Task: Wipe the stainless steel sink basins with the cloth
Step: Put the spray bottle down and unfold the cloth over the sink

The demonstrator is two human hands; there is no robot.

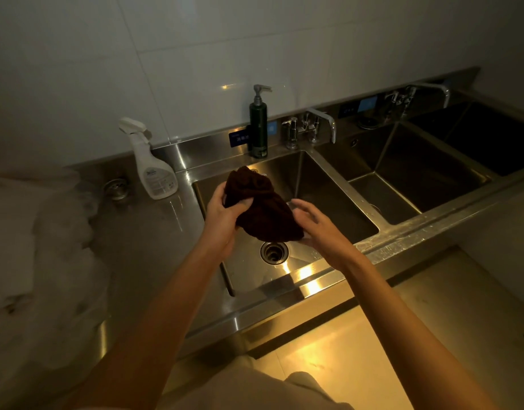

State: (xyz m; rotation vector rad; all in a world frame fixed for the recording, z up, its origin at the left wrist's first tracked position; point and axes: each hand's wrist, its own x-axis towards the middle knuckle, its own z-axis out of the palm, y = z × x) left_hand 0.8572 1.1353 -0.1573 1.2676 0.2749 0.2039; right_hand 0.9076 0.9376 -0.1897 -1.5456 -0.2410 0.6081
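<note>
- Above the left basin (328, 184), held in the air and not yet touching steel: dark brown cloth (262, 207), bunched into a loose wad, hanging over the drain (274, 252)
- Gripped at its upper left by the left hand (225, 216), fingers curled into the folds; supported at its lower right edge by the right hand (319, 229), fingers spread, hold on the cloth partly hidden, so cannot tell whether pinching or merely cupping
- Judged step: gathering and readying the cloth, wiping not yet begun; basin floor looks wet in patches
- Next move calls for: lowering the wad onto the basin floor or wall, pressing flat, sweeping toward the drain; then middle basin (414, 179) and far basin (491, 137)
- Further out: faucet (321, 122) behind the basin; pump bottle (258, 125) on the back ledge; spray bottle (149, 164) on the desk (154, 250) at left
</note>
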